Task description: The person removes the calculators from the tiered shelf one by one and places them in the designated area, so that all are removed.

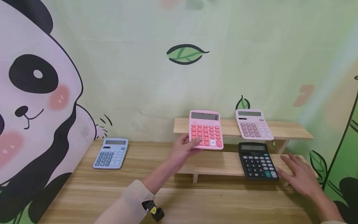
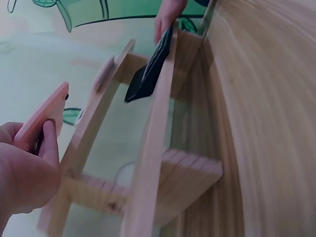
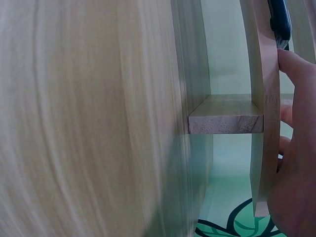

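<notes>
My left hand [image 1: 183,148] grips a pink calculator [image 1: 206,129] by its lower left corner, thumb across the keys and fingers behind. In the head view it overlaps the upper tier of a wooden stand; the left wrist view shows it tilted and held out beside that tier. On the lower tier lies a black calculator [image 1: 255,163], leaning with its keys toward me. My right hand [image 1: 300,175] rests at the right end of that tier, fingers spread loosely, thumb tip right at the black calculator's edge. A pale pink calculator [image 1: 254,125] sits on the upper tier's right half.
The two-tier wooden stand [image 1: 212,166] stands on the right of a wood-grain table [image 1: 195,202]. Toward the table's left back lies a light blue calculator [image 1: 111,155]. Behind everything hangs a green backdrop [image 1: 134,62] with a printed panda and leaves.
</notes>
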The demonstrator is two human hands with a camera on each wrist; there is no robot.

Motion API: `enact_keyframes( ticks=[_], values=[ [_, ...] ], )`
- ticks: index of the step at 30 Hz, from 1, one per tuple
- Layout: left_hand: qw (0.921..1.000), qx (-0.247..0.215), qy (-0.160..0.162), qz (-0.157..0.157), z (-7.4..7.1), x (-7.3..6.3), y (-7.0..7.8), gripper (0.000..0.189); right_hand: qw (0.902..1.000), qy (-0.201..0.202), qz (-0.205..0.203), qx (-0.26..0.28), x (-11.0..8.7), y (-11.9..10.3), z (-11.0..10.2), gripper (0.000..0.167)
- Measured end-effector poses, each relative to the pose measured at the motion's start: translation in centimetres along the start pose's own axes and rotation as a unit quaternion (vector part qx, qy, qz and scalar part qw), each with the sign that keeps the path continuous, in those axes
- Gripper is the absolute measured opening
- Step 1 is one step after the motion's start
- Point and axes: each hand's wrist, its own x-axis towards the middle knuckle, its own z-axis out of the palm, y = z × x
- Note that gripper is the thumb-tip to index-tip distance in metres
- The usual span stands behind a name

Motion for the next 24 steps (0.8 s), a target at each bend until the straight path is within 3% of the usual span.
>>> enact_keyframes(
  ticks=[7,11,16,24],
  values=[
    [0.9997,0.017,0.013,0.015,-3.1,-1.0,2.4,0.046,1.0000,-0.001,0.001,0.003,0.0,0.1,0.0,0.074],
    [0.9991,0.019,0.026,0.027,-5.6,-1.3,3.6,0.046,1.0000,-0.004,0.005,0.001,0.2,0.1,-0.1,0.074],
    [0.9969,0.052,0.049,0.033,-8.9,-1.9,5.1,0.049,0.9998,-0.014,0.011,0.007,0.2,0.0,-0.3,0.076],
    [0.9903,0.113,0.080,0.014,-14.0,-3.5,6.6,0.057,0.9997,-0.017,0.009,0.011,0.0,-0.3,-0.3,0.075]
  ],
)
